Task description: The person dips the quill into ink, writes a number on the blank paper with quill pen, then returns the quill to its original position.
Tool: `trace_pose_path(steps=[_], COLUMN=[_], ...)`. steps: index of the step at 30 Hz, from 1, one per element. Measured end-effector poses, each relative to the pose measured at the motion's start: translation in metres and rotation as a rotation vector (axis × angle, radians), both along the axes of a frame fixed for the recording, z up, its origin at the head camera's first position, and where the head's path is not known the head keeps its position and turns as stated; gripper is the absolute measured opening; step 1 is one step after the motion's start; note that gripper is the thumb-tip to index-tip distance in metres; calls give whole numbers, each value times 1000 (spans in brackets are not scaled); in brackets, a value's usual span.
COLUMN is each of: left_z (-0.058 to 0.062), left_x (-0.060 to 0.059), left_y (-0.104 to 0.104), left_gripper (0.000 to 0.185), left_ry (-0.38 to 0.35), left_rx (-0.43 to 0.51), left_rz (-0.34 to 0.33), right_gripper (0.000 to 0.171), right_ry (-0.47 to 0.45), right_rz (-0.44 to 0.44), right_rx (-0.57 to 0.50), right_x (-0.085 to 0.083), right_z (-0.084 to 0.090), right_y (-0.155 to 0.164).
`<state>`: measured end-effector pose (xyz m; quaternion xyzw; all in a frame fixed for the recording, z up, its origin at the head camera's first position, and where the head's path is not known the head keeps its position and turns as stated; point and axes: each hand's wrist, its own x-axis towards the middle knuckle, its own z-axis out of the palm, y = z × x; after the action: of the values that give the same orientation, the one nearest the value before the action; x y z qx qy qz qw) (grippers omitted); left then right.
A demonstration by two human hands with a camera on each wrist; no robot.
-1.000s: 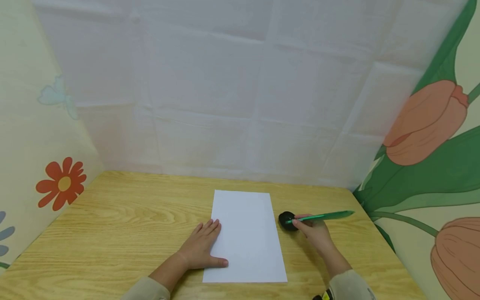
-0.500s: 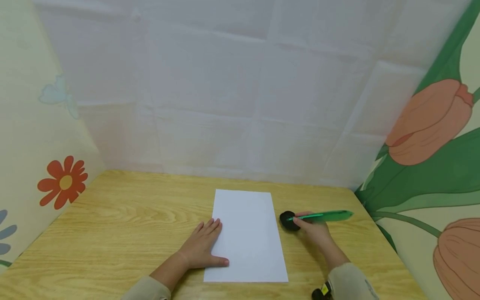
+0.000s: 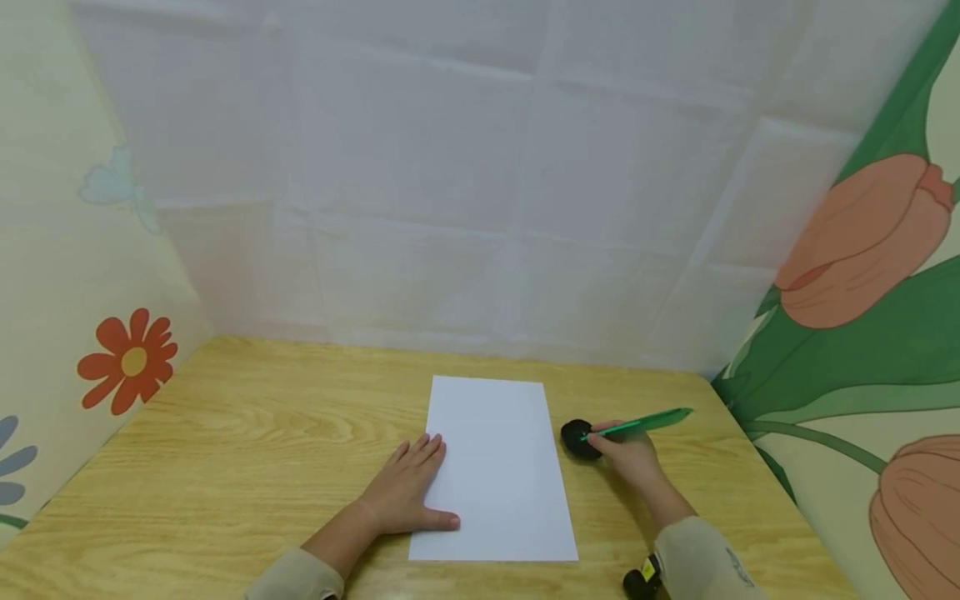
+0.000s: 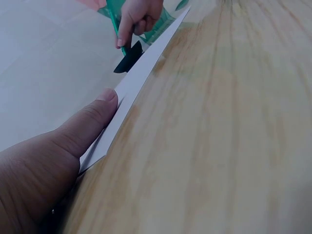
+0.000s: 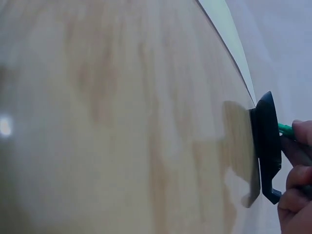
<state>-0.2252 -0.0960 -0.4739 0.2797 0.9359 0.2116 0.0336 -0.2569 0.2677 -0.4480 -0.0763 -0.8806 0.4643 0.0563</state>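
White paper (image 3: pixel 495 467) lay flat on the wooden tabletop (image 3: pixel 247 450), and the left hand (image 3: pixel 408 492) rested on its left edge with fingers straight and thumb on the sheet. Just right of the paper, the right hand (image 3: pixel 626 458) pinched a green pen (image 3: pixel 641 423), its tip at a small black holder (image 3: pixel 577 437).

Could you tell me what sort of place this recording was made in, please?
Probably a small writing desk in a screened-off corner: a wooden tabletop, flower-patterned side panels, a white sheet, and a green pen in the right hand.
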Motion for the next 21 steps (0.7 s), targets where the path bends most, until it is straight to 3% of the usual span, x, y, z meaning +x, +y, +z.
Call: trace_pose_path(steps=[9, 15, 21], left_z=[-5, -2, -1], left_x=[-4, -2, -1], left_y=[-1, -1, 1], left_gripper=[118, 116, 115], left_ry=[17, 1, 2], left_rx=[11, 6, -5], left_rz=[1, 4, 1], right_gripper=[27, 29, 29], right_ry=[-3, -19, 34], right_rz=[8, -10, -31], right_rx=[33, -33, -107], right_x=[-1, 0, -1], right_z=[1, 6, 7], right_y=[-1, -8, -24])
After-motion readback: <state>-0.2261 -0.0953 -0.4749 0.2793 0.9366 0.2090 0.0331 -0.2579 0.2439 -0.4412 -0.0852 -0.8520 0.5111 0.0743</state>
